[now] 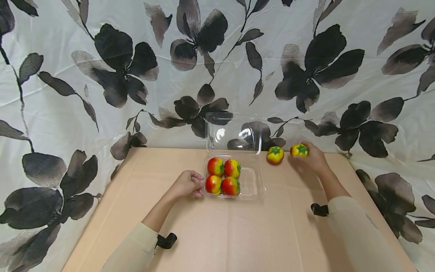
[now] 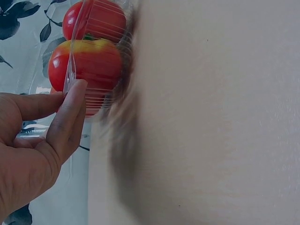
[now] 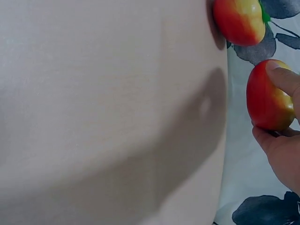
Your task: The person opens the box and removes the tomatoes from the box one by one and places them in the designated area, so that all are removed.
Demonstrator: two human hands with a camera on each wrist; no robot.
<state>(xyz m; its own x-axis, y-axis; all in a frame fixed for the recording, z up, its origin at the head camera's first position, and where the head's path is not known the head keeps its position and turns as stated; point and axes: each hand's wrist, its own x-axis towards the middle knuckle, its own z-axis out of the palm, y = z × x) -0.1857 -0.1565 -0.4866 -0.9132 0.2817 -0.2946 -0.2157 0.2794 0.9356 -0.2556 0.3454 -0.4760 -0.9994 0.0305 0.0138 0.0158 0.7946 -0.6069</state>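
Note:
A clear plastic clamshell container (image 1: 251, 181) stands with its lid (image 1: 234, 134) raised. Several red and yellow tomatoes with green tops, such as this tomato (image 1: 214, 184), fill the left part of its base. My left hand (image 1: 187, 184) pinches the left rim between thumb and fingers; the left wrist view shows the grip beside a red tomato (image 2: 86, 65). At the back right, my right hand (image 1: 314, 158) grips another tomato (image 1: 299, 150), held above the table in the right wrist view. A loose tomato (image 1: 275, 155) sits between that hand and the container.
The light tan table (image 1: 210, 234) spreads under both arms. Behind it hangs a white cloth (image 1: 244, 79) with dark flower prints, close against the back edge and the raised lid. Black straps with small mounts are on both wrists.

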